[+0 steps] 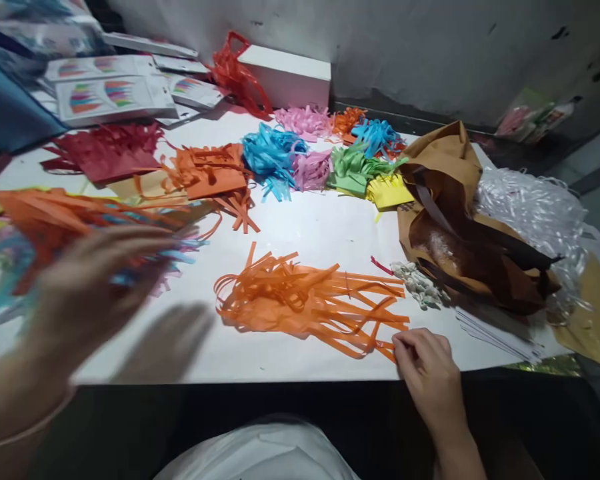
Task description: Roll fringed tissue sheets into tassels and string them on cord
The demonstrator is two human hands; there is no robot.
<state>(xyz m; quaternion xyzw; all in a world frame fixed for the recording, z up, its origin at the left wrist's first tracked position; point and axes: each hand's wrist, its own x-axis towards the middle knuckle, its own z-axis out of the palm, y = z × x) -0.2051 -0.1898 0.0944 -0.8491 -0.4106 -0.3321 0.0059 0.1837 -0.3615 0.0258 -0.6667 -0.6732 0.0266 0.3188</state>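
Right hand (427, 367) at five o'clock, fingertips pinching an end of the orange fringe (285, 310) at six: still loose, seemingly unfinished! Left hand (93, 287) near nine, fingers too blurred to tell. Fringed bundles (270, 152) at twelve look done.

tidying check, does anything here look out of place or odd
A small red scrap lies by itself near the orange paper strips, apart from the coloured bundles, so it looks stray. Dark blotches mark the wall.
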